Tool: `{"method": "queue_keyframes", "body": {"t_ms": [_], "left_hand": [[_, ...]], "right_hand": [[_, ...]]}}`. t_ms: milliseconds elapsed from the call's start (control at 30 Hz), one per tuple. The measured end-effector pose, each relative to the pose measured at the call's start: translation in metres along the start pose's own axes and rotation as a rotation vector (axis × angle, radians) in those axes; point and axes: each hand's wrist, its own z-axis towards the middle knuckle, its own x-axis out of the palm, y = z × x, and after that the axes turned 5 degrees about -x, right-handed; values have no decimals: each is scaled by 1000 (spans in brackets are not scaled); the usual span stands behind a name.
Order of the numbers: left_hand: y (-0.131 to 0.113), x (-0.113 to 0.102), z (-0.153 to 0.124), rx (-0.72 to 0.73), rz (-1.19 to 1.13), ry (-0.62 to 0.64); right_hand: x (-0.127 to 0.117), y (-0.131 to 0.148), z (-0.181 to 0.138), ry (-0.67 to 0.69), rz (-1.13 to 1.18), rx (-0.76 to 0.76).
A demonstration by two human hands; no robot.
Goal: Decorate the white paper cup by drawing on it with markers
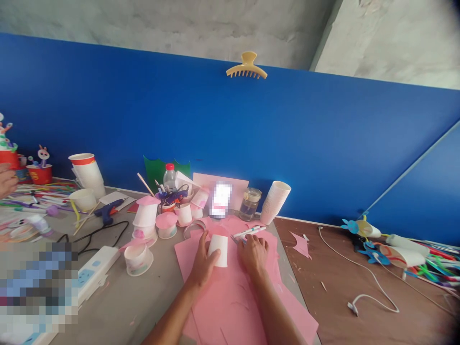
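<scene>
A: What do our own hands show at centre?

B: Our left hand (205,261) grasps a white paper cup (218,251), thumb across its near side, the other fingers mostly hidden behind it. The cup is over the pink paper (230,306); we cannot tell whether it touches the sheets.

A: And our right hand (254,251)?

B: Half curled, fingers bent, above the same paper, just beside two slim pens (251,232). We cannot tell whether the fingertips pinch anything.

A: What do we find just past the fingers?

B: A lit phone (220,199), its screen blurred, upright before a pale pink board (203,179). To its right we see a lidded glass jar (249,205) and a tall, leaning stack of white cups (276,203).

A: And to our left?

B: Cups trimmed in pink (145,214) cluster on the grey tabletop (118,306). Farther out we have a blue glue gun (107,211), a white power strip (97,273) and, at the edge, another person's hand (6,181).

A: Our far right?

B: A white cable (377,298) loops over a brown surface (334,316). Behind everything we face a blue partition (179,110), a yellow claw clip (247,69) on its top edge.
</scene>
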Motion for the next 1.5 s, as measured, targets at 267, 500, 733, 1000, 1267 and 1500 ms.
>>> {"method": "queue_keyframes", "body": {"t_ms": [267, 500, 733, 1000, 1267, 1500], "left_hand": [[4, 0, 1, -3, 61, 24], [8, 0, 3, 24, 100, 18], [8, 1, 3, 27, 56, 36], [8, 0, 5, 42, 25, -21], [11, -2, 9, 50, -17, -66], [3, -4, 10, -17, -136, -82]], "right_hand": [[12, -8, -1, -149, 214, -94], [11, 1, 2, -301, 576, -199], [19, 9, -9, -252, 834, -10], [11, 21, -10, -221, 1030, 43], [3, 24, -9, -161, 1085, -55], [-2, 34, -15, -101, 1133, 12]]}}
